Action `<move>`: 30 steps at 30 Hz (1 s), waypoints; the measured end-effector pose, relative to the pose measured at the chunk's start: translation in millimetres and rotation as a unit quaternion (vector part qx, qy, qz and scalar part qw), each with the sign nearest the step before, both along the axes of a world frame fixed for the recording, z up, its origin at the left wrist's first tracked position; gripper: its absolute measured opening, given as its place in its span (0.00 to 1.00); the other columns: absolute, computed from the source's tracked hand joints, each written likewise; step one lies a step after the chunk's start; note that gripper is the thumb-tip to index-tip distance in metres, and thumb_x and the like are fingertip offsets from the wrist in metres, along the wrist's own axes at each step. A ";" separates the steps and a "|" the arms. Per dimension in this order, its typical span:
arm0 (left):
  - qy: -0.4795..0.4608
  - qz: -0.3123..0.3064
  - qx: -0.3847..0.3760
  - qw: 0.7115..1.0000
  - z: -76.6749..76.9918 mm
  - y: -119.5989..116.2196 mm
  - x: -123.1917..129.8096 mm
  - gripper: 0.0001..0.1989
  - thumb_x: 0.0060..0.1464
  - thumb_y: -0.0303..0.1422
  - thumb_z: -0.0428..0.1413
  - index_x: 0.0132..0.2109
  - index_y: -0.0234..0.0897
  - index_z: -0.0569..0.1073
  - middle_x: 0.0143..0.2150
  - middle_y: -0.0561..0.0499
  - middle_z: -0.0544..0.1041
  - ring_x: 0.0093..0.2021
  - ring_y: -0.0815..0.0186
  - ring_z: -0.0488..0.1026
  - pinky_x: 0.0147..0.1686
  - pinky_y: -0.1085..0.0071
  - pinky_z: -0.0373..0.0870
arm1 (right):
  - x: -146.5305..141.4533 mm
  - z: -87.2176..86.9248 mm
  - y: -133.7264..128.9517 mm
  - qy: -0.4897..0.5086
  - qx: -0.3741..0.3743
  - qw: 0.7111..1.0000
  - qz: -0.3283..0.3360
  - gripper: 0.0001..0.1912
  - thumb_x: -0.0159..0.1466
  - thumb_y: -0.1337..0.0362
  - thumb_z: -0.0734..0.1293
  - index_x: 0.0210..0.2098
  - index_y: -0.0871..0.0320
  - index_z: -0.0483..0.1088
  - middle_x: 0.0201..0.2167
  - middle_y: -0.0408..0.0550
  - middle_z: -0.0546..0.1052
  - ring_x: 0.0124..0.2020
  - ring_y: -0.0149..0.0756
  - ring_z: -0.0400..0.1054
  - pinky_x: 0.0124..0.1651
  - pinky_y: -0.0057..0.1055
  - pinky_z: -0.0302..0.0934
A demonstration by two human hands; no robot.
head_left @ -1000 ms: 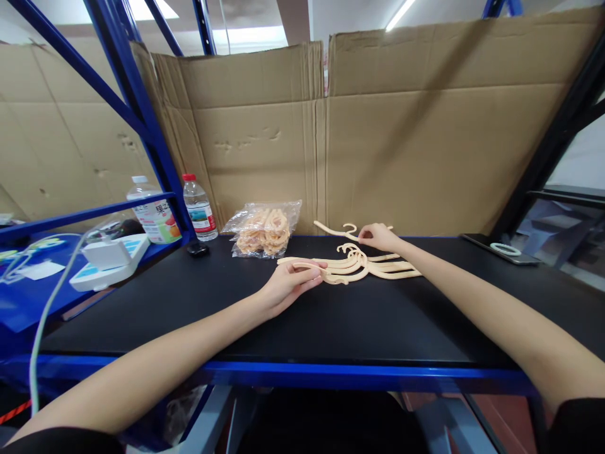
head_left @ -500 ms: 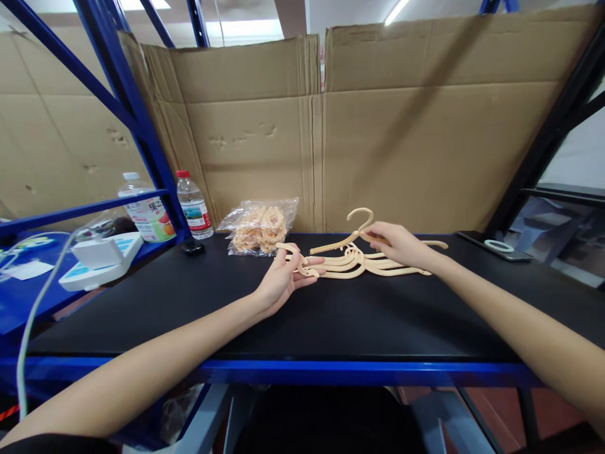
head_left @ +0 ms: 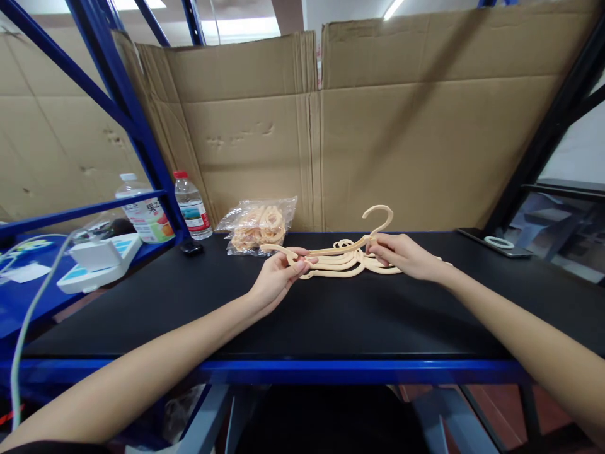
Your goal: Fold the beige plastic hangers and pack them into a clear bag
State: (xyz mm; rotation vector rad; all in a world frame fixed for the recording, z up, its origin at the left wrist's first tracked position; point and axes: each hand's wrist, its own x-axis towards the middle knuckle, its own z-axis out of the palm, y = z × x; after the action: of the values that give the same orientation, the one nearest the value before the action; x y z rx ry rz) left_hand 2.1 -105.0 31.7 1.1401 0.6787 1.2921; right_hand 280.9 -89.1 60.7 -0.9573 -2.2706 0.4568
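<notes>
My right hand (head_left: 404, 253) is closed round the middle of a beige clothes hanger (head_left: 343, 249), just below its upright hook. One arm of that hanger slants left, down to my left hand (head_left: 275, 275). Between the thumb and fingers of my left hand is a small curved hook piece (head_left: 278, 250), the same beige; it meets the hanger's end there. Whether the two are joined is hidden by my fingers. Under both hands, several more beige hangers (head_left: 338, 273) lie stacked flat on the black tabletop (head_left: 326, 321).
Behind my left hand lies a clear plastic bag (head_left: 259, 227) of beige pieces. A water bottle (head_left: 193, 208), a black object (head_left: 191, 248) and a white power strip (head_left: 99, 265) are at left. Far right is a phone-like slab (head_left: 494, 244) with a white ring. Cardboard (head_left: 425, 139) walls the back.
The hanger in my right hand has moved right and turned slightly. Its left end now meets the hook piece, which my left hand has shifted left and turned flatter.
</notes>
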 end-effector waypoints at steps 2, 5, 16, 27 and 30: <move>-0.001 0.012 0.005 1.000 1.0 -0.4 -0.3 0.15 0.42 0.25 0.65 0.40 0.30 0.74 0.35 0.47 0.77 0.44 0.63 0.75 0.41 0.77 0.71 | -0.1 -0.7 0.4 0.014 0.002 1.000 -0.004 0.17 0.67 0.53 0.56 0.30 0.58 0.63 0.20 0.40 0.64 0.21 0.28 0.57 0.25 0.26 0.51; 0.012 0.025 0.004 1.000 1.0 0.0 -0.9 0.15 0.43 0.27 0.65 0.41 0.31 0.75 0.33 0.48 0.77 0.35 0.69 0.75 0.36 0.78 0.71 | -0.1 -0.8 -0.4 0.034 -0.016 0.999 0.006 0.15 0.68 0.54 0.56 0.34 0.59 0.63 0.19 0.41 0.67 0.20 0.27 0.58 0.24 0.25 0.51; 0.041 0.015 0.048 0.998 -0.8 1.8 0.0 0.16 0.45 0.39 0.65 0.34 0.33 0.70 0.28 0.52 0.73 0.25 0.73 0.69 0.28 0.77 0.70 | 3.4 3.2 -3.6 0.120 -0.103 0.985 0.070 0.18 0.65 0.50 0.61 0.36 0.61 0.66 0.27 0.47 0.71 0.20 0.25 0.59 0.21 0.24 0.55; 0.077 -0.014 0.043 0.996 2.2 -1.7 3.3 0.13 0.44 0.33 0.66 0.34 0.31 0.71 0.26 0.53 0.71 0.26 0.75 0.66 0.27 0.80 0.64 | 2.1 4.4 -9.1 0.096 -0.097 0.989 0.054 0.17 0.65 0.52 0.62 0.32 0.61 0.69 0.24 0.44 0.70 0.14 0.23 0.59 0.16 0.24 0.51; 0.071 -0.008 0.041 0.997 2.2 -1.5 3.7 0.13 0.42 0.32 0.66 0.33 0.31 0.73 0.26 0.53 0.71 0.26 0.75 0.65 0.27 0.79 0.64 | 2.8 5.2 -9.6 0.098 -0.100 0.989 0.051 0.17 0.63 0.51 0.63 0.32 0.61 0.70 0.24 0.44 0.71 0.14 0.24 0.60 0.16 0.24 0.53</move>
State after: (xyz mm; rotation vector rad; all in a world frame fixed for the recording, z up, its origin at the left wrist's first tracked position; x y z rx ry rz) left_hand 5.8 -106.5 33.8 1.3118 0.7236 1.2436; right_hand 283.7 -98.7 65.9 -0.8524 -2.1314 0.8002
